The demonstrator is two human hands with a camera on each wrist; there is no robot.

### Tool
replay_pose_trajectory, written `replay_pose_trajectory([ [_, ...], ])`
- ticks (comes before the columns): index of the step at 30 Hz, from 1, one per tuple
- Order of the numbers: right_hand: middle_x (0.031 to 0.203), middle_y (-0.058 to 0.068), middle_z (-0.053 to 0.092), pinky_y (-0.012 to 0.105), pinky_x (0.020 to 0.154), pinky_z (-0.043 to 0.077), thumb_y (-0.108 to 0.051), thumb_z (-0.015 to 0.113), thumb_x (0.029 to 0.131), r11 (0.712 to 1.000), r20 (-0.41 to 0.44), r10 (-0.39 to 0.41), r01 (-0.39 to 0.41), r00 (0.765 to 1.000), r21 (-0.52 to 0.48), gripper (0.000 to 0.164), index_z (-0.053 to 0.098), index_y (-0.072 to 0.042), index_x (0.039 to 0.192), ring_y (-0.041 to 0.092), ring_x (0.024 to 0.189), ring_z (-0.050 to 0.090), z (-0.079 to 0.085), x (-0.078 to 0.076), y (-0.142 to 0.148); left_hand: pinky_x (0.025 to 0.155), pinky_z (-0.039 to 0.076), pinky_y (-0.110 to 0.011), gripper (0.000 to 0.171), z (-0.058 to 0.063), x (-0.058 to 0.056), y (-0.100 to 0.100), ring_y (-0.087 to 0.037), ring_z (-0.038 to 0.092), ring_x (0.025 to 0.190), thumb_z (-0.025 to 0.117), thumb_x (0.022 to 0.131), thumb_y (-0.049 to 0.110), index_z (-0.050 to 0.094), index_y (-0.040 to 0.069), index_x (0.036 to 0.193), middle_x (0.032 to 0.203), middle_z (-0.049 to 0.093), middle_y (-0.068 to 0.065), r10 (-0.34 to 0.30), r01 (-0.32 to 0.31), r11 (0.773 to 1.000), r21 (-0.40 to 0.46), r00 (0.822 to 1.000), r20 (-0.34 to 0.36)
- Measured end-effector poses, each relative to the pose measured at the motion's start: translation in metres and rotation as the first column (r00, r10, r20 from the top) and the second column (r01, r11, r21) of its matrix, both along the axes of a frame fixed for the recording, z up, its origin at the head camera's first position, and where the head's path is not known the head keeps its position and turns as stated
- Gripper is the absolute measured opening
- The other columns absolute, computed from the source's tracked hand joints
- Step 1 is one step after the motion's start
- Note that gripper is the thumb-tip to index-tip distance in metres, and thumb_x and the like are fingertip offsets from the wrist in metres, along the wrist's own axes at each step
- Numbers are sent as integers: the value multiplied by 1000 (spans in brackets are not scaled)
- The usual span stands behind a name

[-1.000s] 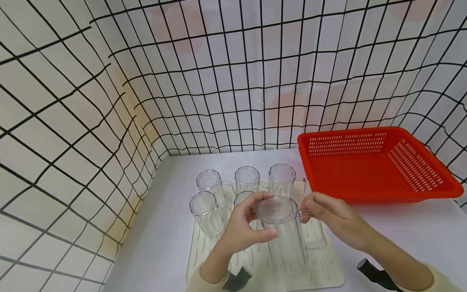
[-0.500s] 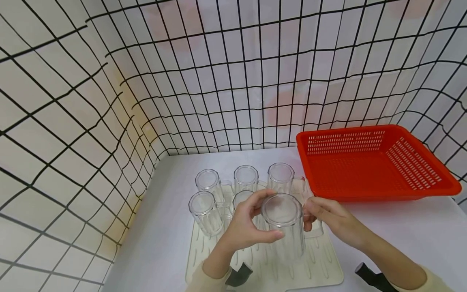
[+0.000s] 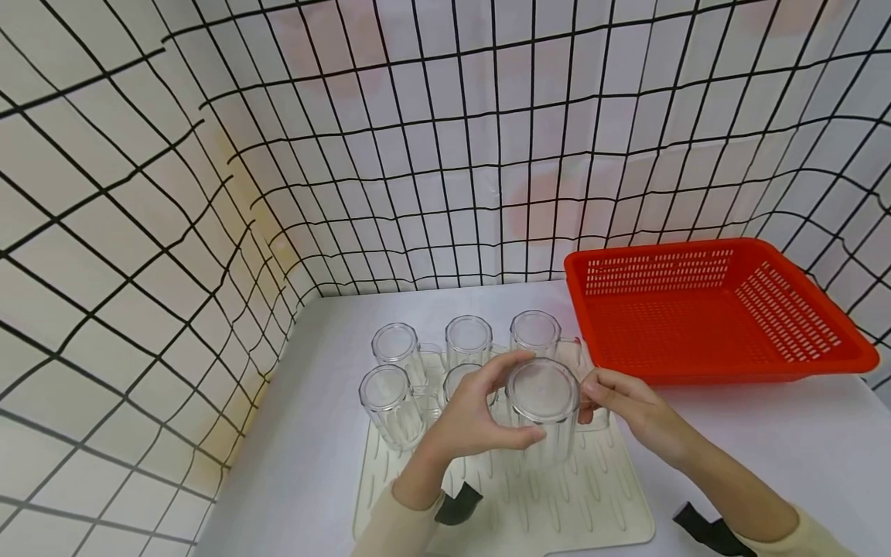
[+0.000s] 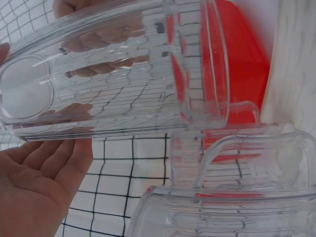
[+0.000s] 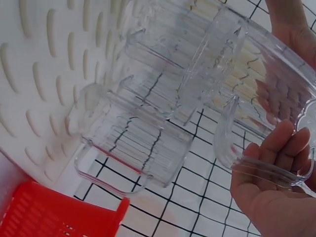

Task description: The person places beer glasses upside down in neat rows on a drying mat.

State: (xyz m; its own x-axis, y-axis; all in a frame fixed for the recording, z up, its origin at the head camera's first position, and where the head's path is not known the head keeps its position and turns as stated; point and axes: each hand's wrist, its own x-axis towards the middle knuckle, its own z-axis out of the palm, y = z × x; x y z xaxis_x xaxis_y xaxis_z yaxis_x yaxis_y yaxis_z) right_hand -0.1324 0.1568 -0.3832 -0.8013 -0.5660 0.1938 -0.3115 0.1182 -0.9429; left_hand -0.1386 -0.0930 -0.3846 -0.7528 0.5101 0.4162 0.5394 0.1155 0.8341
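Observation:
A clear glass mug (image 3: 546,398) is held upside down above the off-white ridged drying mat (image 3: 571,510). My left hand (image 3: 476,414) grips it near its base, thumb on the near side and fingers around the far side. With curled fingers, my right hand (image 3: 636,406) holds its handle, which also shows in the right wrist view as a handle (image 5: 224,136). In the left wrist view the rim of the held mug (image 4: 113,89) is apart from the mat. Several similar mugs stand upside down on the mat, among them a front-left mug (image 3: 393,406) and a back-right mug (image 3: 536,333).
A red perforated plastic basket (image 3: 696,367) sits at the back right, close to the mat's far corner. Black wire grid panels (image 3: 431,155) over white sheeting enclose the back and sides of the white table (image 3: 278,464).
Both hands have moved the held mug forward and slightly right, toward the back rows. Their hold on body and handle stays the same. The standing mugs have not moved.

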Motion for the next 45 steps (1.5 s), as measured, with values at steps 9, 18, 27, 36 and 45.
replay_pose_trajectory([
  [9, 85, 7, 58, 34, 81, 40, -7, 33, 105, 998, -3, -61, 60, 998, -30, 25, 54, 2, 95, 17, 89, 54, -19, -8, 3, 107, 39, -31, 78, -3, -12, 5, -10, 52, 123, 81, 74, 11, 44, 2, 143, 137, 55, -5, 12, -4, 992, -126, 998, 69],
  [18, 86, 5, 56, 34, 80, 38, -7, 35, 105, 992, 22, -124, 124, 992, -14, 25, 55, 1, 94, 15, 90, 52, -40, -15, 7, 99, 44, -25, 81, -8, -16, 12, -8, 54, 117, 81, 75, 19, 42, 5, 145, 136, 55, -2, 61, -52, 951, -304, 998, 23],
  [27, 88, 6, 55, 45, 83, 33, -12, 37, 106, 987, 83, -163, 164, 983, 1, 25, 55, 2, 94, 14, 93, 51, -57, -20, 7, 103, 40, -23, 83, -8, -20, 15, -9, 52, 123, 82, 74, 26, 44, 7, 145, 141, 53, -1, 100, -110, 881, -460, 994, -46],
  [36, 88, 3, 55, 42, 82, 33, -14, 39, 105, 979, 109, -206, 204, 972, 32, 26, 56, 2, 93, 11, 91, 49, -72, -21, 8, 101, 42, -21, 81, -14, -22, 21, -13, 54, 123, 82, 74, 25, 45, 3, 143, 139, 54, -6, 90, -119, 819, -562, 993, -79],
  [45, 89, 2, 56, 42, 82, 33, -15, 40, 105, 978, 133, -208, 205, 969, 39, 27, 57, 2, 94, 11, 92, 48, -80, -22, 8, 98, 45, -22, 81, -14, -21, 25, -14, 56, 120, 83, 74, 26, 45, 4, 143, 138, 56, -5, 103, -137, 773, -620, 991, -90],
])
